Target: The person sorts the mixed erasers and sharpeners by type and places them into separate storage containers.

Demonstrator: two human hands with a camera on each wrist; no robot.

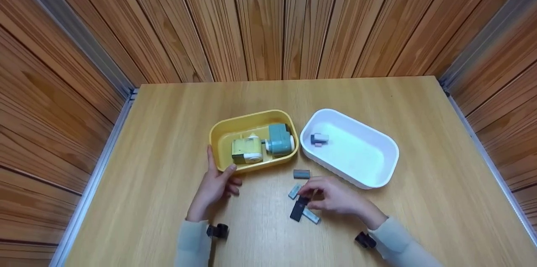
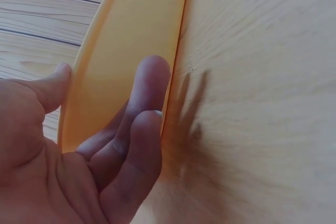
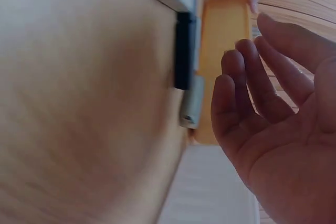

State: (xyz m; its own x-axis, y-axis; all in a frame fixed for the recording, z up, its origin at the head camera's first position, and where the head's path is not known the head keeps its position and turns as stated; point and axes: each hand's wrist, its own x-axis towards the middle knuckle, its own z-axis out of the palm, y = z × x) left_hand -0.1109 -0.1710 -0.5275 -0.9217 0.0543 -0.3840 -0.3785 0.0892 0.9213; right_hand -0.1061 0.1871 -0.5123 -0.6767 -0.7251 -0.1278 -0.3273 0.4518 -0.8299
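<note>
The left hand point(image 1: 216, 185) touches the near left corner of a yellow tub point(image 1: 220, 139), which holds a lime toy point(image 1: 245, 148) and a teal toy point(image 1: 278, 138); the right hand point(image 1: 333, 195) hovers over a black block point(image 1: 297, 211) among grey blocks point(image 1: 301, 174); a white tub point(image 1: 361, 154) contains small pieces point(image 1: 321, 137)

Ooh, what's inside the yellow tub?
In the yellow tub sit a yellow-green gadget and a teal gadget, each with white parts. They cover the floor right beneath them, so I can't see if anything tiny is under there.

The left hand point(image 1: 215, 186) has two digits spread apart, while the right hand point(image 1: 334, 195) has loosely bent fingers.
</note>
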